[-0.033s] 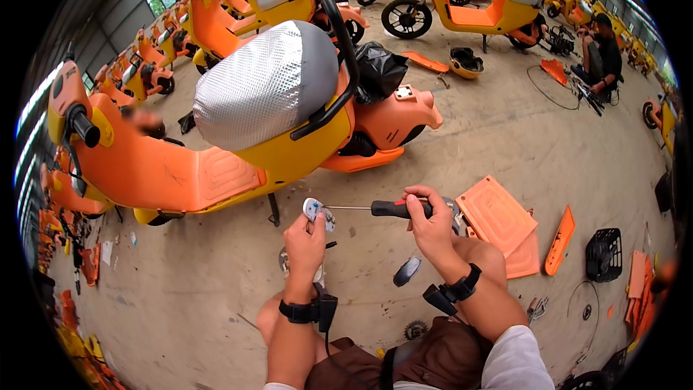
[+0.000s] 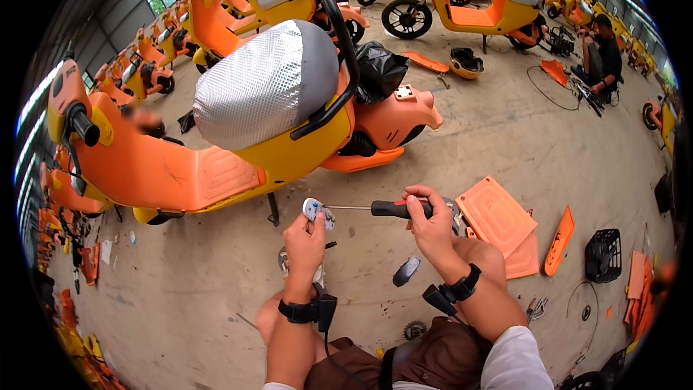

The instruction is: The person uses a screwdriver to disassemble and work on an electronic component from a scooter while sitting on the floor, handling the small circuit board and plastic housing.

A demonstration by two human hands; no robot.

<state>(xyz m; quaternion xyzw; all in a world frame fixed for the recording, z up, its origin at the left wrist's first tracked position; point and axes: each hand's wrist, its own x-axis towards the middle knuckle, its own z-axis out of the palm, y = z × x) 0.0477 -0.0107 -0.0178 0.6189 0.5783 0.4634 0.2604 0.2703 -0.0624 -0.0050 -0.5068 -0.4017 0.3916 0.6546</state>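
Pinched between the thumb and fingers of my left hand [image 2: 304, 249] is a small white-grey part [image 2: 315, 211] with blue bits on it. My right hand [image 2: 427, 220] is closed around the black-and-red handle of a screwdriver [image 2: 390, 209], whose thin shaft points left and reaches the small part. Whether the tip touches a screw there is too small to tell. A dark oval piece with a silvery top [image 2: 406, 271] lies on the floor between my forearms, and another metal part is partly hidden behind my left wrist.
An orange-yellow scooter [image 2: 168, 177] stands just ahead. Orange panels [image 2: 489, 217], a long orange piece [image 2: 559, 242] and a black basket [image 2: 603, 255] lie to my right. A person [image 2: 605, 58] squats back right among loose parts. Rows of scooters [image 2: 473, 14] stand behind.
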